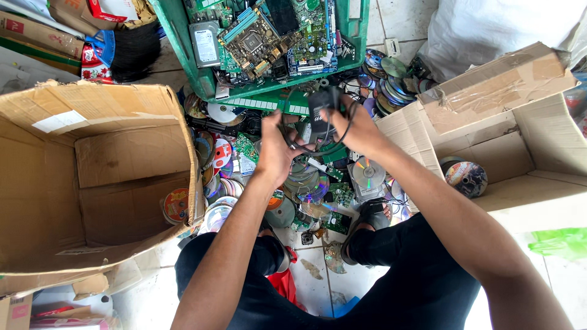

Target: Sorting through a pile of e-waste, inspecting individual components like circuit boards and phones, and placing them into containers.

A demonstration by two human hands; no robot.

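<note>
My right hand [359, 129] grips a small black power adapter [322, 105], held up over a heap of discs. A black cable [304, 146] runs from the adapter in loops, and my left hand [273, 148] is closed around those loops just left of the adapter. Both hands hover close together in front of a green plastic crate [177, 38]. I cannot see the cable's far end.
The crate holds circuit boards [257, 38] and a hard drive [206, 44]. Several shiny discs [304, 177] litter the tiled floor. A large open cardboard box [92, 177] stands left, another [520, 146] right with discs [466, 177] inside. My sandalled feet [373, 214] rest below.
</note>
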